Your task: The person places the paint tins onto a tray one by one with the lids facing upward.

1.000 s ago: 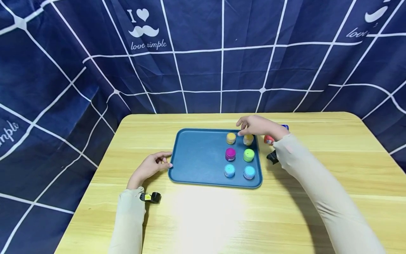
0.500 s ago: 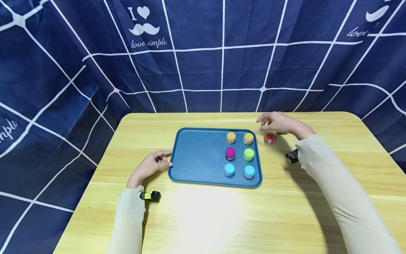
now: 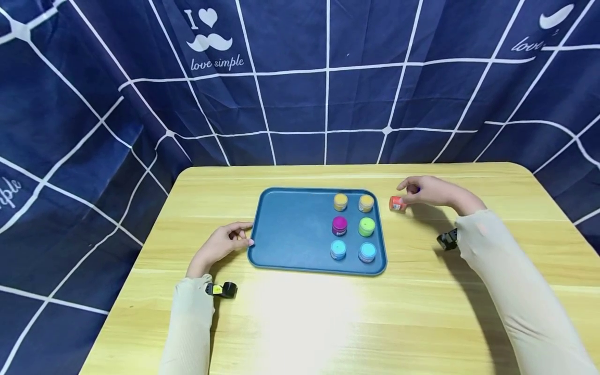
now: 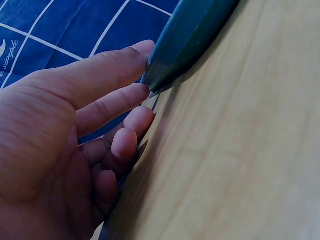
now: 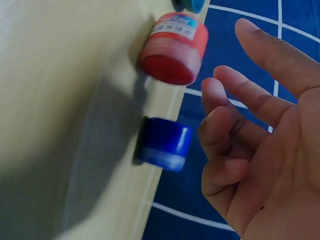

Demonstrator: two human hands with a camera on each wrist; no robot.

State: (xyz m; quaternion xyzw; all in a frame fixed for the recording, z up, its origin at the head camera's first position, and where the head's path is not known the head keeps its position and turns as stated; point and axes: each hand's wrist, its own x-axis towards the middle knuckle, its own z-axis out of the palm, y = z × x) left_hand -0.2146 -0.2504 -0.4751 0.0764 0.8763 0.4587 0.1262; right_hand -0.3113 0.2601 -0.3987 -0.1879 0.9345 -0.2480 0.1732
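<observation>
My left hand (image 3: 225,245) holds the left edge of a blue tray (image 3: 290,190) by thumb and forefinger; the left wrist view shows both tips on the tray's rim (image 4: 170,50). Beyond the tray's right end, my right hand (image 3: 433,192) hovers beside a small red jar (image 3: 396,203) with a white label. In the right wrist view, its fingers are loosely bent and hold nothing, apart from the red jar (image 5: 172,50) and a dark blue jar (image 5: 165,142). The hand mostly hides the blue jar in the head view.
Several jars stand in two columns on the tray's right part: two yellow (image 3: 340,201), one purple (image 3: 339,225), one green (image 3: 366,226) and two light blue (image 3: 338,249). The wooden table (image 3: 309,323) meets a dark blue checked curtain (image 3: 300,104) behind.
My right hand has moved right, away from the far-right yellow jar, past the tray's edge to the red jar. My left hand has stayed at the tray's left edge.
</observation>
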